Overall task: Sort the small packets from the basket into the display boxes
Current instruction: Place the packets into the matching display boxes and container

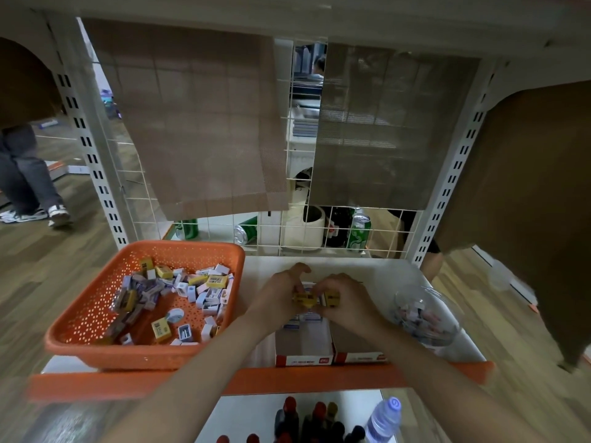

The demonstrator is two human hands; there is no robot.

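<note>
the orange basket (128,358) stands on the left part of the white shelf (383,273), and many small packets (192,292) lie mixed in it, white, yellow and purple ones. to the right of the basket two boxes stand side by side at the near edge of the shelf, the left display box (303,359) and the right display box (358,357), touching each other. both hands meet above the far part of the left display box. the left hand (281,292) has its fingers curled round a yellow packet (303,301), and the right hand (347,298) pinches a second yellow packet (332,297) just beside the first one; the two are almost touching. under the hands some white and blue packets (307,316) stand in the far end of the left display box, and its near part is bare. the right display box is mostly hidden by the right forearm, so i cannot tell what is in it. further right a clear bowl (425,318) holds small mixed pieces. behind the shelf there is a wire grid (303,231) with two brown mats hanging on it, and green cans (359,230) stand behind it. on the lower shelf, near, are dark bottles (307,417) and a water bottle (383,417).
</note>
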